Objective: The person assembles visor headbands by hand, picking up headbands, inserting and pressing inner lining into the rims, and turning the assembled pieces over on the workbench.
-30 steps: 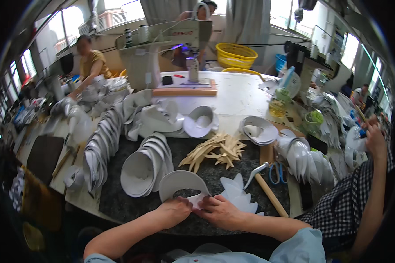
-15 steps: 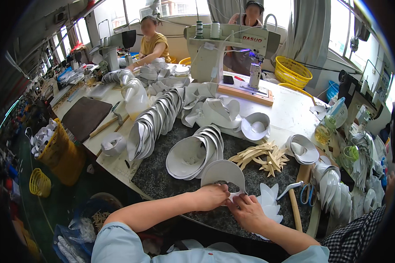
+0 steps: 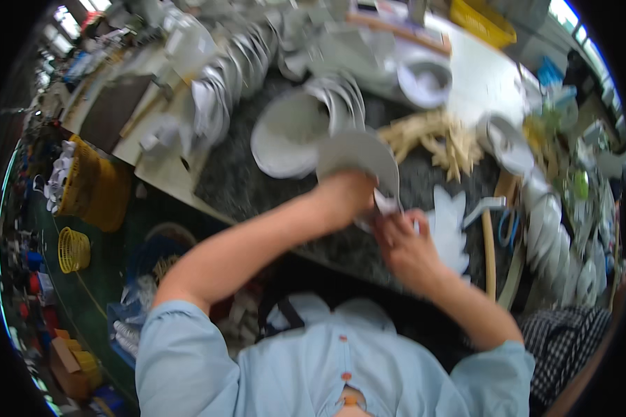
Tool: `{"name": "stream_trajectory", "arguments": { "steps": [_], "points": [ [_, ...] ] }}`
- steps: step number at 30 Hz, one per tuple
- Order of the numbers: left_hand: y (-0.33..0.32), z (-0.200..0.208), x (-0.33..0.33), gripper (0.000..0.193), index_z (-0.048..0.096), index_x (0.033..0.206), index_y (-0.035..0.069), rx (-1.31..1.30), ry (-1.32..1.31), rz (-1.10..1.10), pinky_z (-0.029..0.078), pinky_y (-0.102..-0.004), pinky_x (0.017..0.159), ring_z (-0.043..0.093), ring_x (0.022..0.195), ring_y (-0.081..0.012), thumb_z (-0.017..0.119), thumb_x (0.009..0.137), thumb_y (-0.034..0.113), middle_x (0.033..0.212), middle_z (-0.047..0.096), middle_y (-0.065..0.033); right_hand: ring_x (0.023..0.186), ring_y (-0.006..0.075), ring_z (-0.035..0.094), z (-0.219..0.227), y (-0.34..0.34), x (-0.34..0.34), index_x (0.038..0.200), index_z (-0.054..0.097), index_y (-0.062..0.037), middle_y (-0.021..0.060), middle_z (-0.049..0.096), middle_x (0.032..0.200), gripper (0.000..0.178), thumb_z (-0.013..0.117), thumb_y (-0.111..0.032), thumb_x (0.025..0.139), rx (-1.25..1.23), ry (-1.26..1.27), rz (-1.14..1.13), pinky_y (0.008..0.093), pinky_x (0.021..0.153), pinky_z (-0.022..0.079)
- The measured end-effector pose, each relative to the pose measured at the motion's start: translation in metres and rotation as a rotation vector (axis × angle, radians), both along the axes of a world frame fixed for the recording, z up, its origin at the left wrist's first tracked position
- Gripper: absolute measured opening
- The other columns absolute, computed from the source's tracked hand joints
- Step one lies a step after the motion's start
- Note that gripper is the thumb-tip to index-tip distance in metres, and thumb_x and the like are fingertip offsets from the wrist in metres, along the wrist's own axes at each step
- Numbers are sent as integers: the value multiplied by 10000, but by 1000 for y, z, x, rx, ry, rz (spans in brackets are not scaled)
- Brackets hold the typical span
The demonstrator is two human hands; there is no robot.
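Observation:
Both my hands are at a curved grey-white shoe upper above the near edge of the dark stone slab. My left hand is closed on its lower left part, the wrist hiding some of it. At its lower right end, my right hand pinches the edge; motion blur softens the fingers. Behind the upper lies a stack of similar nested uppers. A heap of beige strips sits beyond, and white leaf-shaped pieces lie beside my right hand.
At the right are a hammer, blue-handled scissors and hanging white pieces. A long row of uppers stands far left. Yellow baskets are on the floor at left. Checked cloth shows at lower right.
The view has tipped down, so the sewing machine and the two people at the back are out of sight. Both hands still hold the upper, which now stands tilted more to the right.

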State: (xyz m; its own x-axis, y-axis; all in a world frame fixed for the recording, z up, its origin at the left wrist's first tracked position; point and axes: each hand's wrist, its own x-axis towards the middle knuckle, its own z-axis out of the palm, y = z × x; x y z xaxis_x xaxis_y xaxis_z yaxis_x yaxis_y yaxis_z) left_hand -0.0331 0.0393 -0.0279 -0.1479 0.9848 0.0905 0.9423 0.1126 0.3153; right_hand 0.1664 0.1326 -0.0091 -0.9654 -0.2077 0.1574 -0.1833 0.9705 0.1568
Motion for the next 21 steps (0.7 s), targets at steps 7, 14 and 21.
{"name": "stream_trajectory", "arguments": {
  "steps": [7, 14, 21],
  "points": [
    [-1, 19, -24, 134, 601, 994, 6, 152, -141, -93, 497, -466, 743, 637, 819, -387, 546, 905, 91, 851, 641, -194, 1314, 121, 423, 5, 5, -5, 1250, 647, -74, 24, 588, 1285, 448, 592, -142, 811, 180, 79, -42, 387, 1118, 229],
    [-3, 17, -5, 156, 640, 1005, 26, 139, -102, -142, 507, -482, 748, 645, 829, -404, 535, 892, 46, 876, 684, -183, 1224, 150, 495, -7, -11, -1, 1307, 582, -39, 43, 581, 1319, 511, 630, -129, 806, -46, -4, -197, 354, 1047, 337],
    [-9, 18, -2, 170, 620, 1035, 33, 265, -96, -162, 503, -493, 742, 640, 799, -408, 565, 874, 34, 826, 668, -186, 1383, 213, 408, -2, -15, -2, 1388, 517, -46, 86, 538, 1406, 585, 599, -17, 809, -269, -22, -209, 400, 1054, 338]
  ]
}}
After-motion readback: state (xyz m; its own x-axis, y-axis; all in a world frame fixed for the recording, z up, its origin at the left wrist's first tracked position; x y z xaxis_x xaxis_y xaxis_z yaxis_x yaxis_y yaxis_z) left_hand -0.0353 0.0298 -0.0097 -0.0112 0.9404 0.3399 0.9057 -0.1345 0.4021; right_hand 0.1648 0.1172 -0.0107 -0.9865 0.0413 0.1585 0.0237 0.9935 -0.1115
